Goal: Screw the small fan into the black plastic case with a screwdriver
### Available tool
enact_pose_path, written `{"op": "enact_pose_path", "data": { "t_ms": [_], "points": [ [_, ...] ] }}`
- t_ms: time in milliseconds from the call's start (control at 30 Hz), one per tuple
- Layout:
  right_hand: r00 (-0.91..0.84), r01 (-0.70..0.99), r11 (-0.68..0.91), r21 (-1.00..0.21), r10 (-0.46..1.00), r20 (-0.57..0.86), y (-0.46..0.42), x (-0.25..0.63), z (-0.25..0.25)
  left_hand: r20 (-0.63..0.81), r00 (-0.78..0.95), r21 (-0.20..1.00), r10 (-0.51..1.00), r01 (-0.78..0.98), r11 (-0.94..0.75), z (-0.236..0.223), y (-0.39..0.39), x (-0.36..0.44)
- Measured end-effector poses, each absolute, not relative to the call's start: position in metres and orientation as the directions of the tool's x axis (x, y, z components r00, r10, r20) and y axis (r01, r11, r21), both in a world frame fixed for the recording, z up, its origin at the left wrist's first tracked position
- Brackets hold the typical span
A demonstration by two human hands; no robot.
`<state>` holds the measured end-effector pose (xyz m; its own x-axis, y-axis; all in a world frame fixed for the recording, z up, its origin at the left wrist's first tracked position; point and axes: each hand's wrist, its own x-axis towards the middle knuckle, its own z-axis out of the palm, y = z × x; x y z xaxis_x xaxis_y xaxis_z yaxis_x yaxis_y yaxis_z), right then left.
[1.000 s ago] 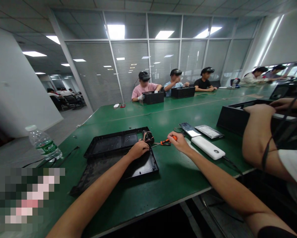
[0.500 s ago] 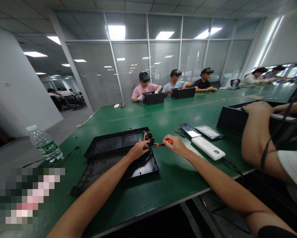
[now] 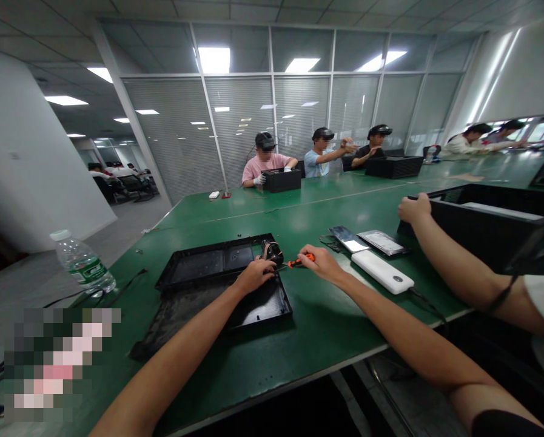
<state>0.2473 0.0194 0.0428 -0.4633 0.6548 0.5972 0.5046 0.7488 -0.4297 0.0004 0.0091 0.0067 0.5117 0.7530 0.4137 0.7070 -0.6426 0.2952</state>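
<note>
In my right hand point(image 3: 322, 264) is a small orange-and-black screwdriver point(image 3: 302, 260), its shaft pointing left at the right end of a black computer-case panel point(image 3: 199, 267). My left hand point(image 3: 256, 276) has its fingers closed at that same end of the panel, just below a bundle of thin coloured wires point(image 3: 272, 250). Where the screwdriver's tip meets the panel is too small to make out. Beneath lies a second black panel point(image 3: 267, 309), glossy at its right end and dusty at the left; my left forearm crosses over it.
A white power bank point(image 3: 383, 273), a phone point(image 3: 344, 237) and a hard drive point(image 3: 383, 241) lie right of my hands. Further right, a co-worker's hand point(image 3: 415, 209) grips a black case point(image 3: 485, 212). A water bottle point(image 3: 83, 264) and cables are at left. Several people sit around the green table point(image 3: 199, 221).
My hands and the screwdriver stay almost in place. The co-worker's near hand at right has moved left to the case's corner. Across the table, a black case has shifted right.
</note>
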Motion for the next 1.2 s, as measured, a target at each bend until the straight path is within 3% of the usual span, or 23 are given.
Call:
{"op": "enact_pose_path", "data": {
  "t_ms": [233,467,667,800,900,1000,1100,1200],
  "points": [
    [-0.496,0.535,0.76,-0.369,0.636,0.591,0.019,0.248,0.045,0.423,0.517,0.292,0.744,0.7,-0.652,0.005,0.01,-0.001],
    [-0.533,0.765,0.642,-0.051,0.676,0.509,0.014,0.224,0.089,0.428,0.528,0.263,0.733,0.703,-0.66,0.003,0.013,-0.002],
    [-0.685,0.717,0.692,0.086,0.676,0.273,0.006,0.19,0.137,0.421,0.51,0.302,0.75,0.701,-0.646,0.002,0.012,-0.001],
    [-0.647,0.762,0.622,0.18,0.727,0.23,0.0,0.183,0.143,0.426,0.489,0.368,0.761,0.675,-0.639,0.003,0.01,0.0],
    [-0.672,0.741,0.658,0.138,0.72,0.175,-0.001,0.193,0.141,0.426,0.461,0.433,0.779,0.652,-0.623,0.005,0.008,0.001],
    [-0.779,0.62,0.784,0.022,0.613,0.133,0.002,0.217,0.143,0.428,0.44,0.486,0.79,0.625,-0.611,0.005,0.007,0.001],
    [-0.784,0.556,0.82,-0.136,0.571,0.244,0.008,0.251,0.145,0.433,0.415,0.513,0.8,0.616,-0.597,0.004,0.006,0.001],
    [-0.707,0.499,0.783,-0.371,0.616,0.348,0.014,0.279,0.136,0.429,0.408,0.512,0.806,0.625,-0.589,0.006,0.006,0.004]
  ]
}}
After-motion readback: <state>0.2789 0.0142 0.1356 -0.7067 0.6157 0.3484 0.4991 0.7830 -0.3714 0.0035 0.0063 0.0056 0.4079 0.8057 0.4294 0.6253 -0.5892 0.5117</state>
